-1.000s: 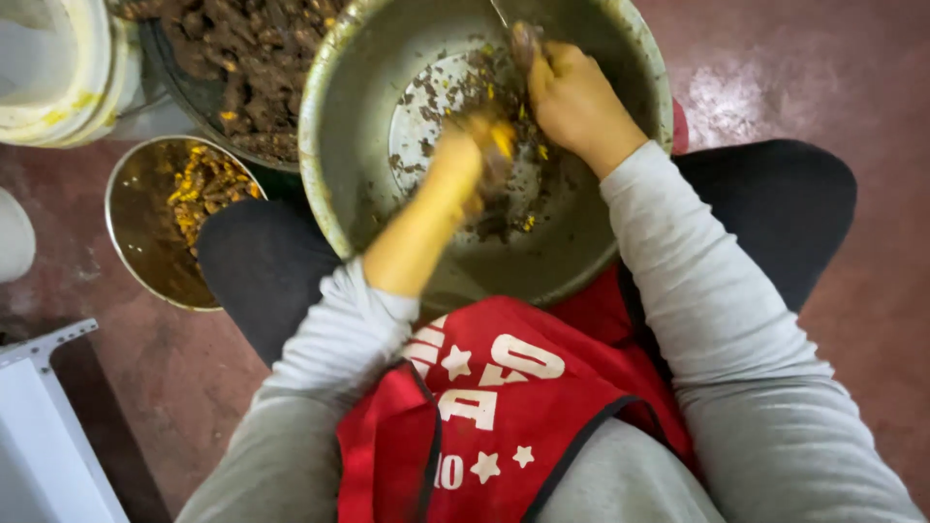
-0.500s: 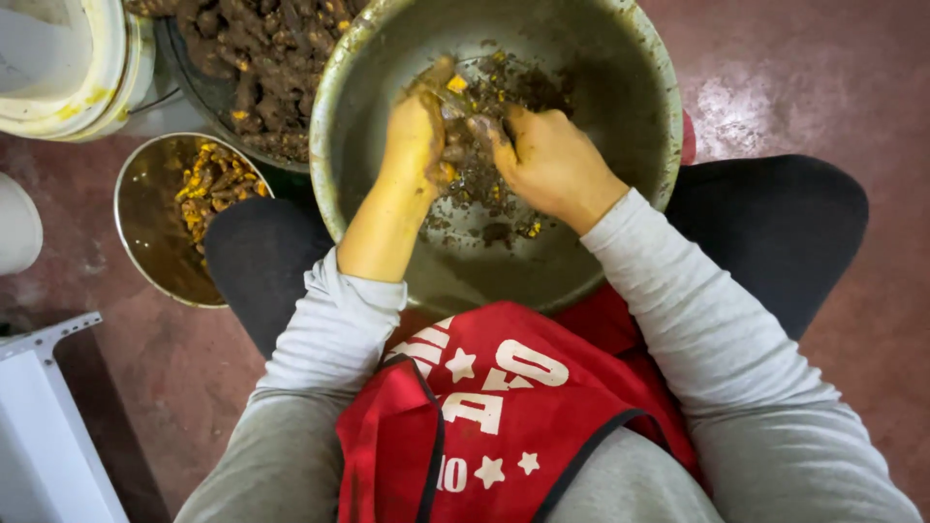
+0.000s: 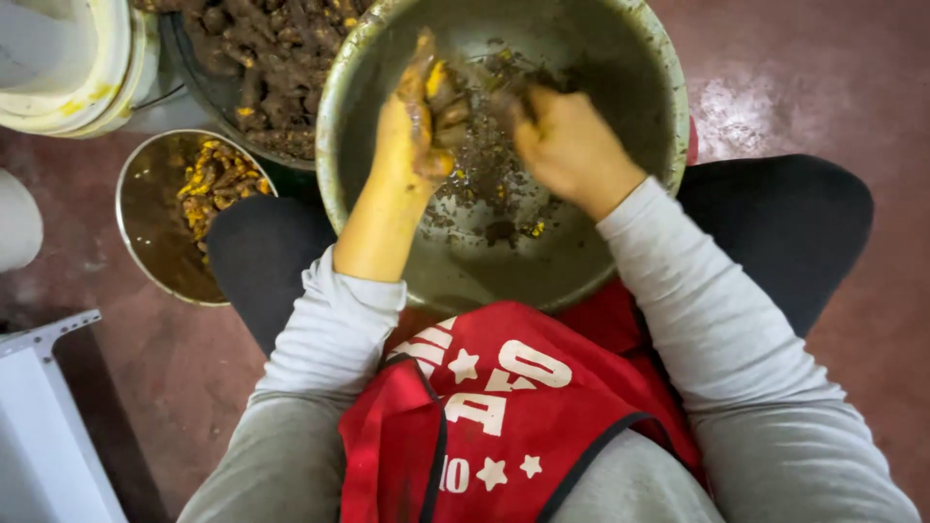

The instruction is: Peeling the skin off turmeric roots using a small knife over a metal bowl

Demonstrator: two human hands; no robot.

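Both hands work inside a large steel bowl (image 3: 620, 252) resting on the person's lap. The left hand (image 3: 415, 126), stained yellow, has its fingers (image 3: 424, 68) curled and pinching a muddy brown root piece (image 3: 448, 105) with a yellow cut face; the piece sits between the two hands at the bowl's far side. The right hand (image 3: 570, 145) has its fingers folded inward, closed on the same clump. To the left on the floor stands a smaller bowl (image 3: 145, 232) holding yellow scraps.

Big metal bowl (image 3: 639, 242) cut off at top edge; right hand (image 3: 572, 145) fingers blurred, hidden in brown bits (image 3: 484, 165).
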